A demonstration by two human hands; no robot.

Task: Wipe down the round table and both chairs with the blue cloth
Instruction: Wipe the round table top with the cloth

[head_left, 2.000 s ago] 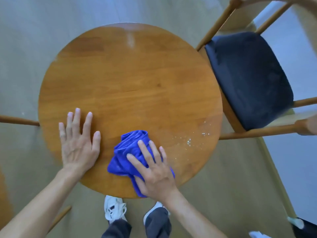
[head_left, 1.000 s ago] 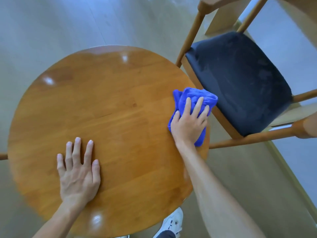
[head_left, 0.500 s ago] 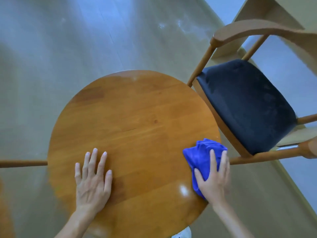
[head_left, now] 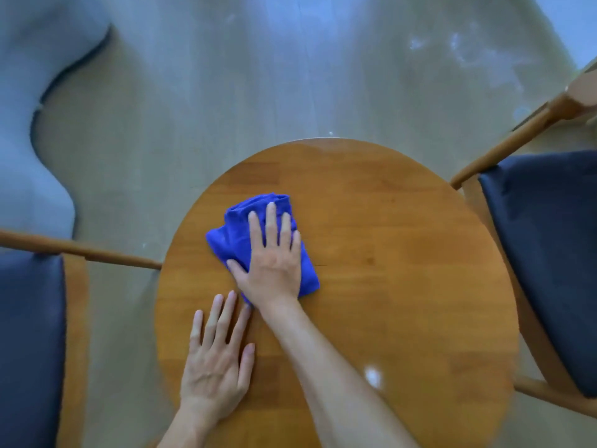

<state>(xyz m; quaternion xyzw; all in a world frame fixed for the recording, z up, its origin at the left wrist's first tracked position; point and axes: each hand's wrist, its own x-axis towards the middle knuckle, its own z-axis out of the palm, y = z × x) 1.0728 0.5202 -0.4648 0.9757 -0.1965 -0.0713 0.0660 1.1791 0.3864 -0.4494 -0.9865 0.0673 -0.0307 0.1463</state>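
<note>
Left hand [head_left: 214, 367]: lying flat on the near tabletop [head_left: 403, 318], fingers straight and spread, gripping nothing, bracing.
Right hand [head_left: 273, 260]: pressing palm-down on the blue cloth [head_left: 234, 236], fingers extended over it, not curled round it.
Blue cloth: sitting bunched on the tabletop's left-centre; likely soft, light and limp, so flat-palm pressure is probably serving best, or a pinch at a fold for lifting.
Chairs: left chair [head_left: 29, 334] and right chair [head_left: 546, 253] flanking the table, dark cushioned seats looking untouched.
</note>
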